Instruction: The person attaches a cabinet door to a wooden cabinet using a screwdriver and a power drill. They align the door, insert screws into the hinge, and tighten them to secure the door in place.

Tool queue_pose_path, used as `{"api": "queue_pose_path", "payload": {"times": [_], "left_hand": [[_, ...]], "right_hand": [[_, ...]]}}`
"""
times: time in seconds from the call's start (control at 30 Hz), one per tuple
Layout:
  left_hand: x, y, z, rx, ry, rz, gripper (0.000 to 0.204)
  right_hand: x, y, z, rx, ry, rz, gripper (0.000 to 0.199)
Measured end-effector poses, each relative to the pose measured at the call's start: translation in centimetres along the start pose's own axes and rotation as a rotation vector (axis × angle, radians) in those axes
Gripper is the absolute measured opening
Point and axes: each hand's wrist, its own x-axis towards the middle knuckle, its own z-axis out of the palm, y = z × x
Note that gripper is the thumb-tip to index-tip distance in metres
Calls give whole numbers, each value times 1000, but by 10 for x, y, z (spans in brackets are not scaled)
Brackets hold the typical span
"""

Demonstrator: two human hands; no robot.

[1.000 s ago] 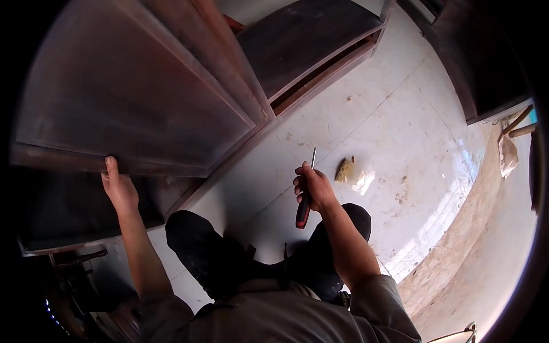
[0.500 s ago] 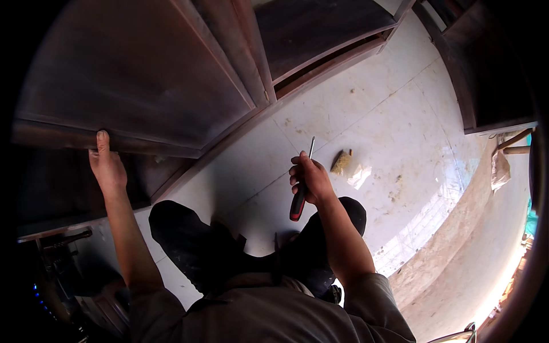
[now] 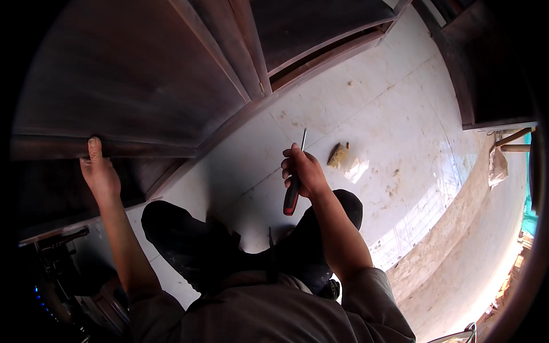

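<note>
My left hand (image 3: 102, 176) is closed on the near edge of a dark wooden cabinet door (image 3: 131, 74), thumb on top of the edge. Its other fingers are mostly hidden under that edge. Below the door, the dark inside of the cabinet (image 3: 57, 186) shows. Over the floor in front of my knees, my right hand (image 3: 306, 172) grips a screwdriver (image 3: 291, 197) with a black and red handle. The metal shaft points up and away from me, and its tip touches nothing.
A yellowish, worn brush-like block (image 3: 338, 155) lies on the pale tiled floor (image 3: 366, 108) beyond my right hand. Another dark cabinet part (image 3: 326, 28) stands at the back, and dark furniture (image 3: 497, 68) at far right. A pale bag (image 3: 498, 167) hangs at the right.
The view has shifted slightly. My left hand and the door's near edge have come a little toward me. My right hand still holds the screwdriver in much the same pose.
</note>
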Motion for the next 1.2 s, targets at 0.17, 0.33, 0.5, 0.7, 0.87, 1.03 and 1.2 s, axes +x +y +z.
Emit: {"api": "queue_pose_path", "payload": {"times": [0.17, 0.33, 0.5, 0.7, 0.87, 1.03, 1.2], "left_hand": [[-5, 4, 1, -58, -43, 20, 41], [-38, -4, -16, -83, -108, 81, 41], [-101, -3, -42, -99, -156, 116, 41], [-158, -30, -91, -235, -372, 16, 61], [-201, 19, -24, -168, -692, 291, 60], [-216, 68, 52, -178, -952, 419, 61], [-220, 65, 123, -259, -1029, 413, 67]], "right_hand": [[0, 0, -1, -12, 1, 7, 47], [1, 2, -4, -2, 10, -1, 47], [-3, 0, -2, 17, -10, -9, 48], [-22, -10, -9, 100, -13, -54, 44], [-45, -20, -22, 109, -46, -107, 35], [-75, -37, -61, 157, -21, -232, 35], [-113, -53, -96, 291, 116, -455, 41]]}}
